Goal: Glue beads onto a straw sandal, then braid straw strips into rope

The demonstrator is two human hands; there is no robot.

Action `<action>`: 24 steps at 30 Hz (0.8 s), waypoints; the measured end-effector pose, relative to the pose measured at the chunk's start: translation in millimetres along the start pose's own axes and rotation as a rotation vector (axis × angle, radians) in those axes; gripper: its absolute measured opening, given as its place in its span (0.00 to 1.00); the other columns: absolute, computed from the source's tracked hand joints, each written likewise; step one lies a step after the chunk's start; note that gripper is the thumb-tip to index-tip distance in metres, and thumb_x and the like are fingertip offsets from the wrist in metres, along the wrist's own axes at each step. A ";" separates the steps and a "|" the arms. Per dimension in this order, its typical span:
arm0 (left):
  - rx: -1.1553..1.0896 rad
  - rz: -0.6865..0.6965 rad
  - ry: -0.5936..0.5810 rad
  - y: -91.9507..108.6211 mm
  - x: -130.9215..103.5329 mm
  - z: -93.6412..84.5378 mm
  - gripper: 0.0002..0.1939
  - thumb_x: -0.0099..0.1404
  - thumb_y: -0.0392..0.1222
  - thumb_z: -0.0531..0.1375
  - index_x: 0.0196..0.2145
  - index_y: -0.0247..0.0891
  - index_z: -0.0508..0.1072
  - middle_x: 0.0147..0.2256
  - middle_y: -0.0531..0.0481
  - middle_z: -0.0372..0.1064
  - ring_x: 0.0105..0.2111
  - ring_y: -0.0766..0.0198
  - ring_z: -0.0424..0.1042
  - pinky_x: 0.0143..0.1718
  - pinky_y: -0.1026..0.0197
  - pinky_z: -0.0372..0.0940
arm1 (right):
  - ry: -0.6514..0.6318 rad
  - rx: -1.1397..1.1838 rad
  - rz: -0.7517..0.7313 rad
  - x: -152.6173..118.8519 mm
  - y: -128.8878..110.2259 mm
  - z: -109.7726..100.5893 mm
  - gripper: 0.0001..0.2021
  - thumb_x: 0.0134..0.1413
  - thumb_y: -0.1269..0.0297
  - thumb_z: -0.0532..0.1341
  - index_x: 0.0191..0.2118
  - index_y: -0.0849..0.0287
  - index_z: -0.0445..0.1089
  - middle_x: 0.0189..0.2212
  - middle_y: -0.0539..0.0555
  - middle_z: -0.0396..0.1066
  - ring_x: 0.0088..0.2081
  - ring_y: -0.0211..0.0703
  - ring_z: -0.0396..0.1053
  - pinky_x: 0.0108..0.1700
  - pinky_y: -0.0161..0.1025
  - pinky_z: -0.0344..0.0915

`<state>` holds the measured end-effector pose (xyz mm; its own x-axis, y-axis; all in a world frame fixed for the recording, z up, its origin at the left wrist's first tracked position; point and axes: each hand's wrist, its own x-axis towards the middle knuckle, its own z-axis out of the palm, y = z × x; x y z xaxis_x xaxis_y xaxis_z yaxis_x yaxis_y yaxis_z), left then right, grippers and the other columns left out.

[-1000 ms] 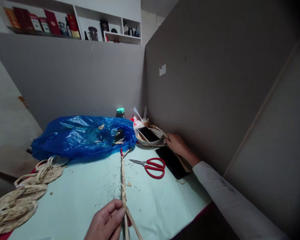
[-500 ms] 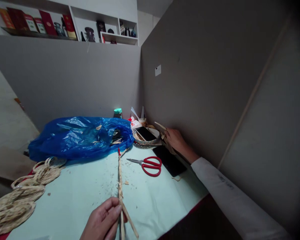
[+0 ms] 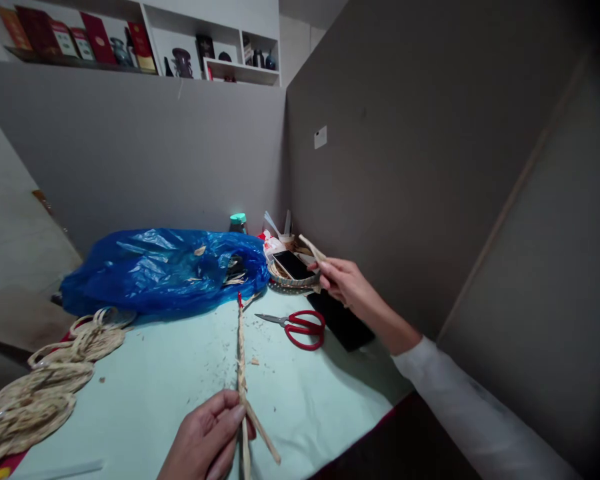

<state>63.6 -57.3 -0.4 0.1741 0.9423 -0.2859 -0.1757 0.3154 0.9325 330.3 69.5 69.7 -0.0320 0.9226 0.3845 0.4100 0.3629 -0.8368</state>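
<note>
A pale braid of flat plant fibre (image 3: 241, 347) runs up the middle of the table, its far end bound in red. My left hand (image 3: 213, 430) pinches it near the lower end, where loose strands spread below the fingers. Over the dark tablet-like slab (image 3: 343, 323), my right hand (image 3: 341, 277) is closed on a pale fibre strip (image 3: 310, 247) that points up and to the left. Red-handled scissors (image 3: 303, 329) lie partly opened between the braid and the slab.
A blue plastic bag (image 3: 150, 270) fills the back left. Coiled braids (image 3: 45, 387) lie along the left edge. A phone (image 3: 291, 265) rests on a round basket (image 3: 293, 288) in the back corner, beside a green-lidded jar (image 3: 238, 221). Grey partitions (image 3: 405, 167) stand behind and right.
My right hand has lifted off the dark slab's far side and moved slightly left, bringing the fibre strip with it. My left hand keeps its hold on the braid.
</note>
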 end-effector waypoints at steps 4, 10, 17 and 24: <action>0.030 0.012 -0.010 3.9 -4.0 1.6 0.14 0.58 0.48 0.64 0.27 0.32 0.71 0.14 0.64 0.45 0.14 0.80 0.36 0.17 0.70 0.32 | -0.410 0.588 0.245 -56.1 -18.7 31.6 0.13 0.58 0.56 0.55 0.36 0.63 0.66 0.13 0.42 0.53 0.14 0.28 0.42 0.17 0.28 0.40; 0.044 0.050 -0.009 4.9 -6.0 0.1 0.10 0.60 0.44 0.62 0.32 0.33 0.70 0.15 0.63 0.50 0.14 0.79 0.41 0.17 0.70 0.34 | -0.713 0.844 0.446 -111.7 -30.4 62.5 0.09 0.57 0.61 0.58 0.37 0.63 0.63 0.32 0.57 0.72 0.25 0.32 0.64 0.28 0.31 0.60; 0.099 0.085 0.035 5.1 -8.2 1.1 0.11 0.58 0.44 0.63 0.32 0.31 0.71 0.15 0.61 0.54 0.14 0.79 0.44 0.17 0.69 0.36 | -0.596 0.306 0.249 -134.6 -41.5 66.4 0.21 0.65 0.51 0.48 0.28 0.61 0.66 0.18 0.46 0.60 0.20 0.31 0.55 0.25 0.30 0.51; 0.184 0.108 0.072 -0.2 -8.5 -0.3 0.11 0.59 0.43 0.62 0.34 0.31 0.73 0.12 0.61 0.54 0.12 0.78 0.46 0.17 0.70 0.39 | -0.571 -0.233 0.082 -156.0 -51.9 77.0 0.22 0.65 0.55 0.46 0.21 0.59 0.56 0.14 0.47 0.53 0.18 0.33 0.46 0.24 0.35 0.45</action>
<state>61.9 -65.4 1.8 0.0926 0.9772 -0.1910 -0.0090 0.1926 0.9812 243.8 -83.2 23.1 -0.4481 0.8940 -0.0005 0.6180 0.3093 -0.7228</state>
